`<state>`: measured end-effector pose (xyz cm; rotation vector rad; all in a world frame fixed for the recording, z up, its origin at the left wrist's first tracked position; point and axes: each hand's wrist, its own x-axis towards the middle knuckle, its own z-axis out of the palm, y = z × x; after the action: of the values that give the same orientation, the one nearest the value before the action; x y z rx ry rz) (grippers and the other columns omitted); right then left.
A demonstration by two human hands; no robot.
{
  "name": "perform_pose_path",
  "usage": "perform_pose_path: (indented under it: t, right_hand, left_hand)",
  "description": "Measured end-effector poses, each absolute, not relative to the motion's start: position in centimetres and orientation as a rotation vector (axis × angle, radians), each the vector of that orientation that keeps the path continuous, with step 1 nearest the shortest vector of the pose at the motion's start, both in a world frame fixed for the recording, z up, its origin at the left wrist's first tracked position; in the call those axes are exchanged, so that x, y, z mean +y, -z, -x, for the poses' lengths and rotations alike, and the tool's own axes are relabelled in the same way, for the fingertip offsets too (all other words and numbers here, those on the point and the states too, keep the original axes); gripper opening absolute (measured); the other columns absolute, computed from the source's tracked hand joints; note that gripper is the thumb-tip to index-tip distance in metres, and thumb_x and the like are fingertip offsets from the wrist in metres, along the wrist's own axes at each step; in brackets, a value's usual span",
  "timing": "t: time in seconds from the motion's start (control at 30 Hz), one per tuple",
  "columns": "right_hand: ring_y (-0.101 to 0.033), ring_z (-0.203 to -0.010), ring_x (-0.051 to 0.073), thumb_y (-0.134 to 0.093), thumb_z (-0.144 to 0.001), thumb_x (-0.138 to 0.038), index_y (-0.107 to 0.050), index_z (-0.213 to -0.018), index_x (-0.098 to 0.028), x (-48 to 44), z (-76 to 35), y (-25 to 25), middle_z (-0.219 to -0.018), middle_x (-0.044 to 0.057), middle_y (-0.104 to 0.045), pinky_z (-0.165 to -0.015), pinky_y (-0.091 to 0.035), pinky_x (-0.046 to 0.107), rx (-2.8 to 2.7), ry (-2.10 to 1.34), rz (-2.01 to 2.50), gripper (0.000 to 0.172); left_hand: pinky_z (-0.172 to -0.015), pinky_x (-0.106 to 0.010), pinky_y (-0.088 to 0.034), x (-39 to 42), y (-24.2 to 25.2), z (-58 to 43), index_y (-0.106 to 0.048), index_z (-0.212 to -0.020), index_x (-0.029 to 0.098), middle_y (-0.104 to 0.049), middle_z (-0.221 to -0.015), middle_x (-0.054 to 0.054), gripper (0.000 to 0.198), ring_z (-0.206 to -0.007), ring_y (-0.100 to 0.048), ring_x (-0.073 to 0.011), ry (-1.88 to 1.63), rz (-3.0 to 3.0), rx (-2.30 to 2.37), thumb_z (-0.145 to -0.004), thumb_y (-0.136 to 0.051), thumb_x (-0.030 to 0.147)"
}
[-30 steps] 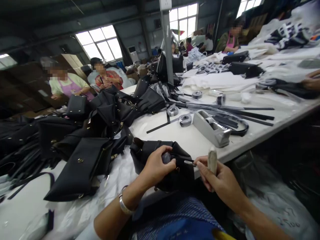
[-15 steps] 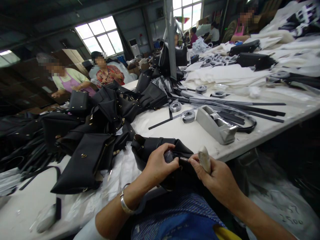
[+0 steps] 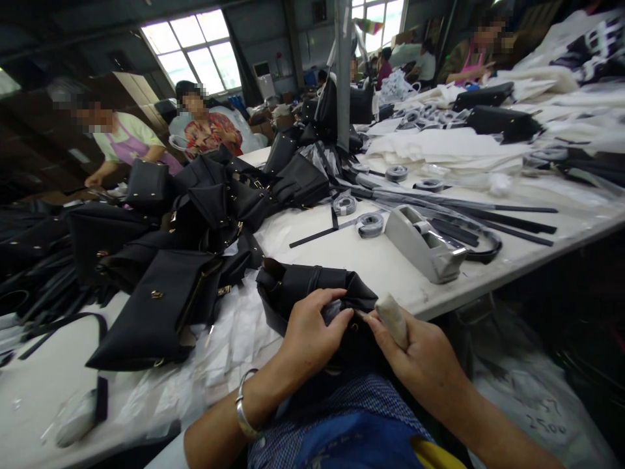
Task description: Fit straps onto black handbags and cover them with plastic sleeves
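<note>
A black bag [image 3: 303, 286] lies at the near edge of the white table [image 3: 371, 260], partly over my lap. My left hand [image 3: 312, 335] is closed on a fold of the bag near its top, a silver bangle on the wrist. My right hand [image 3: 420, 358] is closed round a pale, worn tool handle [image 3: 392, 318], whose thin metal tip points left into the bag beside my left fingers. The two hands almost touch.
A heap of black bags [image 3: 195, 221] and straps covers the table's left. A grey tape dispenser [image 3: 424, 244], tape rolls [image 3: 370, 225] and long black strips [image 3: 493, 218] lie to the right. Other people work across the table [image 3: 205, 127] and at the far end.
My right hand has moved left and down with the tool, closing the gap to my left hand. The view has shifted slightly; the bag stays in place.
</note>
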<state>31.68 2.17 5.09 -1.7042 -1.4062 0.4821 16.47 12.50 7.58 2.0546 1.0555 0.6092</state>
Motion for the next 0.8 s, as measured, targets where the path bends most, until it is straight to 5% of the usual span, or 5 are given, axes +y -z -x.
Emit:
perform_pose_path:
  t: [0.43, 0.8]
  right_hand:
    - [-0.070, -0.069, 0.025, -0.059, -0.090, -0.046, -0.070, -0.088, -0.020, 2.2, -29.7, -3.6, -0.071, 0.007, -0.073, -0.055, -0.050, 0.030, -0.924, -0.641, 1.691, 0.028]
    - [-0.070, -0.076, 0.022, -0.054, -0.090, -0.023, -0.066, -0.094, -0.022, 2.6, -31.5, -2.3, -0.084, 0.006, -0.074, -0.070, -0.052, 0.031, -1.553, -0.543, 1.439, 0.012]
  left_hand:
    - [-0.089, -0.034, -0.052, 11.2, -6.6, -16.3, -0.071, -0.108, 0.020, -0.074, -0.105, -0.005, 0.023, -0.098, -0.067, -0.0214, -0.694, -2.069, 1.067, -0.086, -0.065, 0.017]
    - [-0.089, -0.034, -0.052, 11.7, -6.2, -16.3, -0.072, -0.105, 0.019, -0.073, -0.102, -0.005, 0.021, -0.097, -0.067, -0.0212, -0.679, -2.084, 1.054, -0.085, -0.064, 0.016]
